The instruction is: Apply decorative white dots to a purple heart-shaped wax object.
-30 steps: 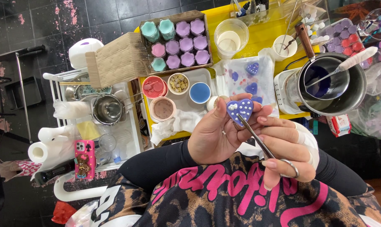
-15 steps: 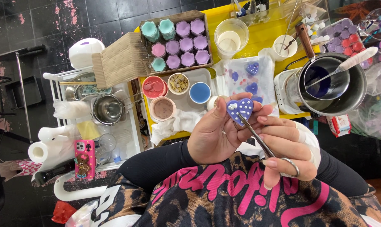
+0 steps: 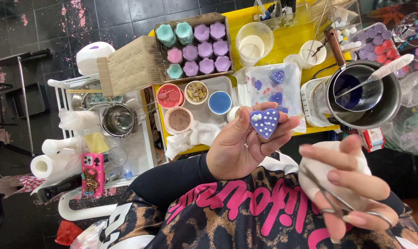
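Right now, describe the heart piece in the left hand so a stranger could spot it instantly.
Start at the yellow table and come toward the person's lap, where the left hand is raised palm up. Pinched at its fingertips is the purple heart. Unlike the plain purple hearts on the white cloth, it is dotted with small white beads.

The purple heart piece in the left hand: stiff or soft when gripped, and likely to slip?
The purple heart probably stays stiff: it keeps its flat shape pinched only at its edges by the left hand. It seems light, since fingertips alone carry it. Its smooth, waxy-looking face may be slippery, and the small white beads on top could knock off, so edge grips seem safer.
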